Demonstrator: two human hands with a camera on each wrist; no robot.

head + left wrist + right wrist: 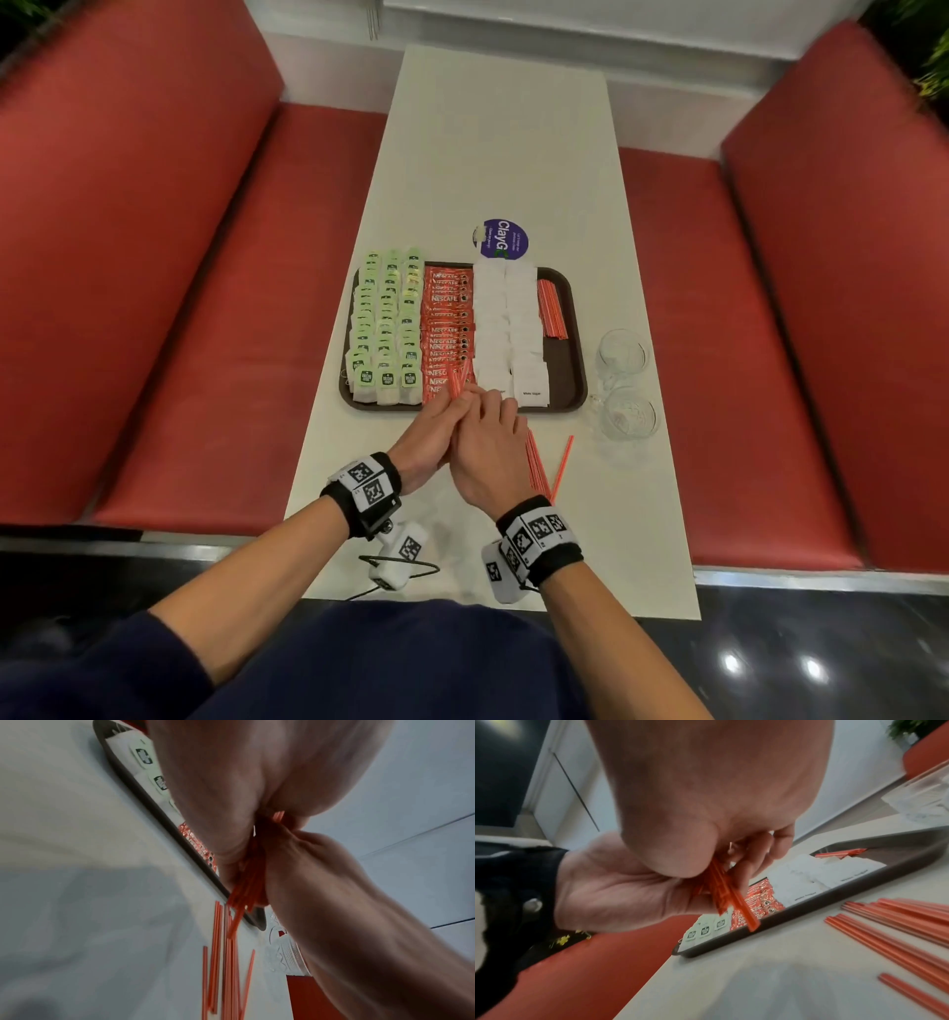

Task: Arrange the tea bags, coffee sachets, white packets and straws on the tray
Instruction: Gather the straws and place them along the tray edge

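Both our hands meet at the near edge of the dark brown plastic tray: our left hand and right hand together clasp a bundle of thin orange straws. On that tray lie green tea bags, red coffee sachets, white paper packets. From the left wrist, loose orange straws lie on the white table. From the right wrist, our fingers curl round the bundle
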